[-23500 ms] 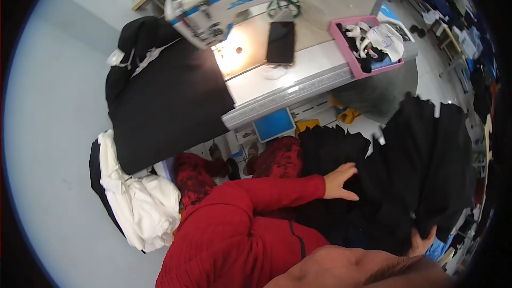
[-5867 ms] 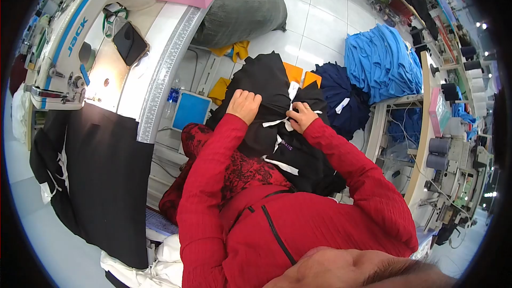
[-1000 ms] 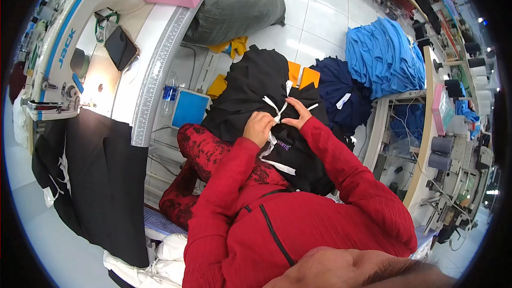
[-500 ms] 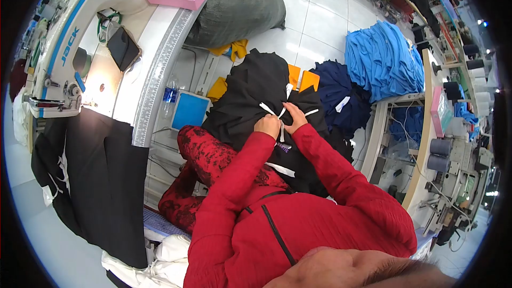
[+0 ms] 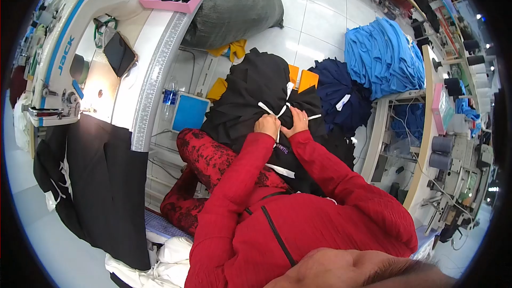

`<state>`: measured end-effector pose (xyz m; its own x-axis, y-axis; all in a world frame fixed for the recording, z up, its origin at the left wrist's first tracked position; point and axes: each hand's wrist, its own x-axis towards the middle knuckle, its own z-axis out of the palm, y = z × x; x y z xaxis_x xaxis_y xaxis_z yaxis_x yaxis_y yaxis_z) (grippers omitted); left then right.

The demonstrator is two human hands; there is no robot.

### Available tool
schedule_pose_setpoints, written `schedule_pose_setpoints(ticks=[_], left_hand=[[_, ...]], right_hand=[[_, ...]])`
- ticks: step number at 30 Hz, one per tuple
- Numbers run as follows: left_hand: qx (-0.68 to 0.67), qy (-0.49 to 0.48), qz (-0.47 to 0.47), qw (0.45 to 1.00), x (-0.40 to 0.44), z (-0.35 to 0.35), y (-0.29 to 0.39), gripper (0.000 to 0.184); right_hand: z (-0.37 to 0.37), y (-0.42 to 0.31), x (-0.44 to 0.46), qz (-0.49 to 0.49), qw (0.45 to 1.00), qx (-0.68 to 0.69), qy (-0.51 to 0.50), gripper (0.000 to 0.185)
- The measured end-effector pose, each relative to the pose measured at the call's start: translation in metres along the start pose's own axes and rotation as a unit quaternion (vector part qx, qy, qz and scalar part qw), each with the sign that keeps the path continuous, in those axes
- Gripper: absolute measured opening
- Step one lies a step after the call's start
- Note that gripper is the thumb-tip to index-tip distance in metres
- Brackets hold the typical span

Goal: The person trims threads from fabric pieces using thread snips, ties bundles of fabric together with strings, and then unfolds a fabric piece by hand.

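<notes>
A bundle of black cloth lies by my knees, with white strips crossing on top of it. My left hand is closed on the white strip at the crossing. Right beside it, my right hand pinches the same strip, its thumb close to the left fingers. The exact knot between the fingertips is hidden. Below the hands, a black piece with purple lettering and a loose white strip end show.
At the left stands a sewing machine with a phone and a pink box. A grey sack is beyond. Navy cloth and stacked blue cloth lie right, beside a shelf of thread cones.
Since a second ago, my two hands have come close together at the crossing of the white strips, and the strip has been drawn in tighter. The view has shifted slightly.
</notes>
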<state>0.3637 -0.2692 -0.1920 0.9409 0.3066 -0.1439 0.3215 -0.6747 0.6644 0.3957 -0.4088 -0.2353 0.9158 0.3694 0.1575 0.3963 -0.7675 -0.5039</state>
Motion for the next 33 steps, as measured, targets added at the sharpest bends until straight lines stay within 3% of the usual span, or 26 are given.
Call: schedule_pose_setpoints(ticks=[11,17,23,27,30,31,33], left_hand=[[-0.035,-0.06,0.05,0.996,0.009,-0.01,-0.01,0.021],[0.055,-0.076,0.021,0.995,0.012,-0.003,0.0,0.019],[0.181,0.029,0.141,0.973,0.001,0.004,-0.005,0.01],[0.163,0.127,0.286,0.936,-0.002,0.001,-0.016,0.01],[0.114,0.165,0.299,0.933,0.001,-0.003,-0.021,0.012],[0.052,0.195,0.232,0.951,0.0,0.001,-0.021,0.009],[-0.13,0.146,0.094,0.976,-0.008,0.0,-0.017,0.009]], right_hand=[[-0.007,-0.002,0.008,0.047,0.997,0.01,-0.056,0.078],[-0.008,-0.005,0.008,0.048,0.997,0.004,-0.064,0.077],[-0.009,-0.008,0.01,0.041,0.997,-0.001,-0.065,0.075],[-0.008,-0.006,0.01,0.035,0.998,0.006,-0.055,0.075],[-0.009,-0.003,0.01,0.048,0.996,0.021,-0.066,0.075],[-0.009,-0.002,0.011,0.057,0.995,0.028,-0.071,0.076],[-0.011,-0.001,0.013,0.062,0.994,0.038,-0.083,0.075]])
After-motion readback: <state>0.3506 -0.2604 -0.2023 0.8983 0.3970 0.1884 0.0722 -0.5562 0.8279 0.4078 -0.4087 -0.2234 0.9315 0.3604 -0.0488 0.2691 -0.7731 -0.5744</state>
